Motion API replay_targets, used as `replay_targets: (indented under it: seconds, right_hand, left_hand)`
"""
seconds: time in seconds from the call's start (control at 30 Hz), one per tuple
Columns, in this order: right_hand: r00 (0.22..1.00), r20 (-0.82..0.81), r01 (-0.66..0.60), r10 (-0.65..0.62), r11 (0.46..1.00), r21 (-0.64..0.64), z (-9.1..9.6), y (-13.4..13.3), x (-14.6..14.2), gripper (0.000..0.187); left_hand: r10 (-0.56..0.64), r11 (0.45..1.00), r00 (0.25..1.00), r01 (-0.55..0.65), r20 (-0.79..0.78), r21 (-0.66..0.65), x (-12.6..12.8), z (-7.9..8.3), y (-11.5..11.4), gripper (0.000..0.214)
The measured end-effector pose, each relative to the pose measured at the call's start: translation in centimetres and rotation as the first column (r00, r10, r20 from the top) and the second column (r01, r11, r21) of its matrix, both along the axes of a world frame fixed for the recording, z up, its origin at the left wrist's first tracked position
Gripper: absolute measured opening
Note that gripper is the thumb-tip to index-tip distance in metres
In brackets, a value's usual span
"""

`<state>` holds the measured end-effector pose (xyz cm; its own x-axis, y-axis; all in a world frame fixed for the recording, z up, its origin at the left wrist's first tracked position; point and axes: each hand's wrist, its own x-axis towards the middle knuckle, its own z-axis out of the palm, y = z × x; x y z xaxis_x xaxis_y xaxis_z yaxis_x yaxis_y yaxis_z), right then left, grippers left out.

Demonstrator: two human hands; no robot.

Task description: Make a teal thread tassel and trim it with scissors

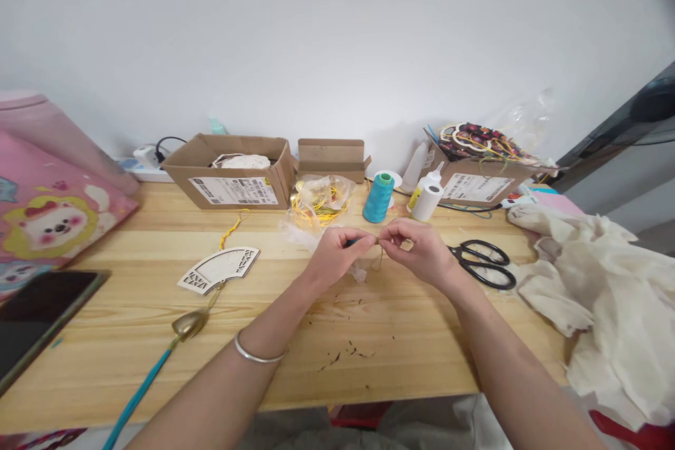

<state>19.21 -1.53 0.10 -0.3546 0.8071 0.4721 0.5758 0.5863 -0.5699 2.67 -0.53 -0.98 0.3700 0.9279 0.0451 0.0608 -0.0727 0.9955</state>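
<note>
My left hand [337, 253] and my right hand [419, 247] meet above the middle of the wooden table [158, 358], fingertips pinched together. Between them is a small dark item [352, 242] with a thin thread hanging down; it is too small to name. A silver bangle [256, 354] circles my left wrist. A teal thread spool [378, 197] stands just behind the hands. Black scissors [482, 262] lie to the right of my right hand. A white fan-shaped cutout [219, 269] with a yellow cord, a gold bead and a teal tassel [140, 394] lies to the left.
Cardboard boxes stand along the wall: a large box [232, 170], a small box [331, 158], and a right-hand box [477, 179] heaped with colourful pieces. Glue bottle [426, 198], plastic bag of gold cord [319, 200], cream cloth [606, 295] at right, dark tablet [39, 316] at left.
</note>
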Motion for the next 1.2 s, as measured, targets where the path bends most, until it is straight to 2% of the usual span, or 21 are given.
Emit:
replay_targets:
  seconds: [0.27,0.5,0.83,1.2]
  right_hand:
    - [0.999,0.024,-0.034,0.034,0.999,0.023,0.23,-0.13,-0.12,0.008]
    - [0.999,0.038,-0.003,0.003,1.0,0.003,0.38,-0.12,-0.09,0.009]
    - [1.0,0.01,0.027,-0.027,0.995,-0.096,0.54,-0.17,-0.21,0.008]
    - [0.999,-0.012,0.034,-0.036,0.994,-0.106,0.47,-0.19,-0.28,0.008]
  left_hand:
    - [0.006,0.989,0.998,0.004,0.065,-0.15,-0.06,-0.17,0.06,0.026]
    - [-0.022,0.987,0.998,0.031,0.057,-0.156,-0.25,-0.15,0.23,0.026]
    - [-0.012,0.994,1.0,0.011,-0.01,-0.113,-0.25,-0.17,0.41,0.028]
    - [-0.051,0.982,0.996,0.063,0.077,-0.175,-0.29,-0.5,0.44,0.027]
